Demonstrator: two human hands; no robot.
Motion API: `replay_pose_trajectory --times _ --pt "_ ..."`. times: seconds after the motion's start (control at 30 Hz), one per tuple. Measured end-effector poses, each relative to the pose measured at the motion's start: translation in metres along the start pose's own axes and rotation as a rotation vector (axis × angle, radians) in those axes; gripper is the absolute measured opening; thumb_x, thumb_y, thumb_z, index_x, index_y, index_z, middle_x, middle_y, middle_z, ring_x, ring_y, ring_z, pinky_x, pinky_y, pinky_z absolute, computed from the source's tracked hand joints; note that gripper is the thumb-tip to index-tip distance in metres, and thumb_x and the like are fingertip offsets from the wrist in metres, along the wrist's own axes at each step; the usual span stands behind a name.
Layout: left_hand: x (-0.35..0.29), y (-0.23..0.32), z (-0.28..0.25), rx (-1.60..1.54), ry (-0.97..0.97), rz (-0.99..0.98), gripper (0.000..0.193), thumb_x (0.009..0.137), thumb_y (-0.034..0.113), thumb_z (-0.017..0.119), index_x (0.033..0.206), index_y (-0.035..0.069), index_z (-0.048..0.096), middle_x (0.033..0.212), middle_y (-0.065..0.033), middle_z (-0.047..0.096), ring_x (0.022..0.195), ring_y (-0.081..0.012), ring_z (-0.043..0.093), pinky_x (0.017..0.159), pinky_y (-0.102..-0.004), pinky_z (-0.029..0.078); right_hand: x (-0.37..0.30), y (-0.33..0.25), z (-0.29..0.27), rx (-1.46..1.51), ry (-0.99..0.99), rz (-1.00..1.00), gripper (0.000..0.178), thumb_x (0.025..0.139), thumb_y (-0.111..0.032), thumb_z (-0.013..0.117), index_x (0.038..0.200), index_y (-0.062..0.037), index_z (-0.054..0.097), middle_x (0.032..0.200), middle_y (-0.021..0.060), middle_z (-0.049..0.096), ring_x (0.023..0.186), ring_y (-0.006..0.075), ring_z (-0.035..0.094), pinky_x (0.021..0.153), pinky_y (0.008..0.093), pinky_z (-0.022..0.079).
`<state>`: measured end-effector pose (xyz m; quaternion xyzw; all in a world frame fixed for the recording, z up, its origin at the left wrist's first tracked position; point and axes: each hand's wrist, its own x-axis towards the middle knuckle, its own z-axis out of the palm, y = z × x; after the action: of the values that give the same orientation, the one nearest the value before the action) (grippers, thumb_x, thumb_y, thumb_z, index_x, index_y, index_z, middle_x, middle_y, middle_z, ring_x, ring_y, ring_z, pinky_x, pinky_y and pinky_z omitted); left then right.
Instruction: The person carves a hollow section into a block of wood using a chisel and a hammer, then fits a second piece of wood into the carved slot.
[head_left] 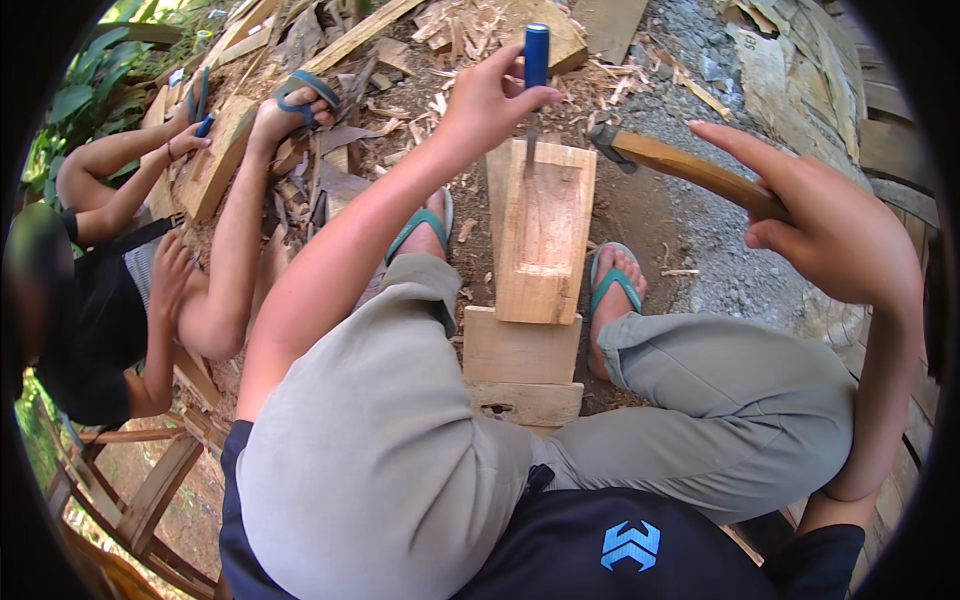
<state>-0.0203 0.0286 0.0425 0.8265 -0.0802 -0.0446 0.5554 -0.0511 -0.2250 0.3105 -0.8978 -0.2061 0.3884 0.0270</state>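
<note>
My left hand [492, 105] is closed around a chisel with a blue handle [537, 58], held upright. Its thin blade reaches down to the far left part of a hollow cut into a pale wooden block [540, 302]; whether the tip touches the wood I cannot tell. The block lies lengthwise between my feet, with rough, shallow cuts on the floor of the hollow. In my right hand [825, 225] is a hammer [700, 174], gripped by its wooden handle with the forefinger stretched out. The dark hammer head hangs to the right of the block's far end, apart from the chisel.
Flat boards [522, 345] lie under and before the block's near end. Wood chips and offcuts [460, 35] litter the ground beyond; grey gravel [720, 255] lies right. At the left, another person [90, 310] sits by a thick timber [218, 160], a hand near a blue-handled tool.
</note>
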Motion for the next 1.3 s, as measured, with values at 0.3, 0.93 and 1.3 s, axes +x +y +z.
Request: replay_pose_trajectory --times 0.3,0.93,1.3 --pt "0.000 0.001 0.001 -0.136 -0.099 0.002 0.057 0.088 0.017 0.081 0.137 0.004 0.057 0.106 -0.0093 0.076 0.092 -0.0152 0.074 0.079 -0.0305 0.059 0.018 0.011 0.021 0.025 0.420 0.077 0.067 0.095 -0.011 0.067 0.156 -0.0120 0.040 0.091 0.0100 0.061 0.082 0.0226 0.054 0.078 0.0353 0.047" --pt "-0.007 -0.005 0.005 -0.098 -0.022 -0.021 0.036 0.091 0.023 0.079 0.119 0.003 0.069 0.098 -0.0074 0.077 0.083 -0.0095 0.072 0.072 -0.0255 0.056 0.041 -0.020 0.003 0.329 0.292 0.182 0.062 0.091 -0.024 0.074 0.149 -0.0139 0.054 0.068 -0.0019 0.052 0.060 0.0053 0.046 0.054 0.0253 0.036" --pt "-0.007 0.005 0.010 -0.007 -0.037 -0.026 0.040 0.090 0.030 0.080 0.119 0.004 0.071 0.096 -0.0083 0.078 0.083 -0.0105 0.071 0.074 -0.0279 0.056 0.048 -0.013 0.008 0.270 0.315 0.130 0.059 0.090 -0.017 0.074 0.146 -0.0119 0.055 0.080 0.0038 0.061 0.070 0.0106 0.050 0.065 0.0303 0.043"
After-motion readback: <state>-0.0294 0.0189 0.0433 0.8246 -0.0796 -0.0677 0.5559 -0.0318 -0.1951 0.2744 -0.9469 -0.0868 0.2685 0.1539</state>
